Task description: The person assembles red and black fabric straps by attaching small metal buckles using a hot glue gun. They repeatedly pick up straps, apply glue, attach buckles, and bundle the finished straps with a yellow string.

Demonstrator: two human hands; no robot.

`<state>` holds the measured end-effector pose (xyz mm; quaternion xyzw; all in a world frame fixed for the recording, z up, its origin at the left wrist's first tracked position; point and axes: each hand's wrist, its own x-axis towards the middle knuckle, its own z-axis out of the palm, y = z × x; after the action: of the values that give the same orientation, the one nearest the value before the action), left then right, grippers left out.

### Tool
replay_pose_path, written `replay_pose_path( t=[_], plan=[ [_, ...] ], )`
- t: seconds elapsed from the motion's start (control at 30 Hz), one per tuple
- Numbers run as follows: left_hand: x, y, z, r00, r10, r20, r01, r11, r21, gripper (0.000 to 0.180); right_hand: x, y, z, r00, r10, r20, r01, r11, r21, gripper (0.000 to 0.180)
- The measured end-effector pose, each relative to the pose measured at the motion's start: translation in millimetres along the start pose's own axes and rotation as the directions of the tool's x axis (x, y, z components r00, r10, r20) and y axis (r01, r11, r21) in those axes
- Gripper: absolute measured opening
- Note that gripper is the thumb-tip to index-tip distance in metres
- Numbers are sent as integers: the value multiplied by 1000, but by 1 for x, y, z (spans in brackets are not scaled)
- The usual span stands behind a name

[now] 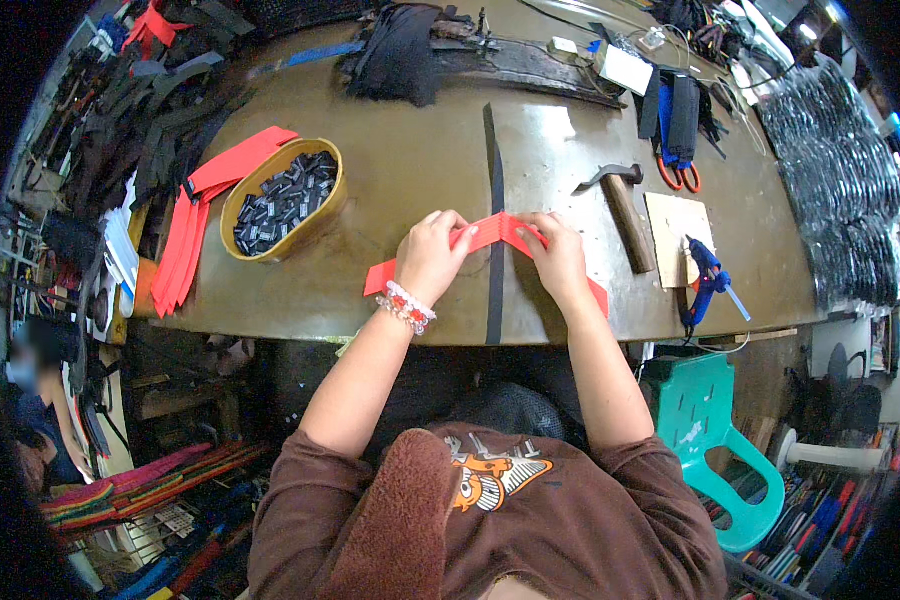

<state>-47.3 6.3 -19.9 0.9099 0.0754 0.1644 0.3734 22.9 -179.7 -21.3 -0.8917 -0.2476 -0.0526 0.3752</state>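
A red strip of material, maybe webbing, is stretched between my two hands above the table, bent to a peak in its middle. My left hand pinches it left of the bend, with one end sticking out past the wrist. On the other side, my right hand grips it with the fingertips, and the other end hangs beyond the right wrist. Beneath the peak runs a narrow black strip, lying front to back on the tabletop. The palms of both hands are hidden.
A yellow tub of small black pieces stands left, beside stacked red strips. Rightward lie a hammer, a pale board, a blue glue gun and orange-handled scissors. A green plastic chair stands near right.
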Motion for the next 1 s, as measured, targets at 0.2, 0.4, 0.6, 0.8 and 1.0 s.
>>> replay_pose_path(
  t=[0.2,0.4,0.6,0.8,1.0],
  plan=[
    [1,12,3,964,264,-42,-238,919,314,13,3,-12,3,998,18,64,-3,974,-225,22],
    [3,11,17,824,555,114,-550,734,398,21,-53,25,-50,890,-28,-455,4,999,-54,34],
    [2,6,20,875,475,92,-482,843,238,24,-102,136,-147,620,370,-692,-552,832,-49,69],
    [4,-2,22,912,410,20,-410,910,61,32,-16,82,-234,816,537,-215,-519,516,-682,44],
    [7,-2,22,973,229,-31,-231,968,-97,49,15,-23,-150,983,133,127,-38,824,-565,50]
  ],
)
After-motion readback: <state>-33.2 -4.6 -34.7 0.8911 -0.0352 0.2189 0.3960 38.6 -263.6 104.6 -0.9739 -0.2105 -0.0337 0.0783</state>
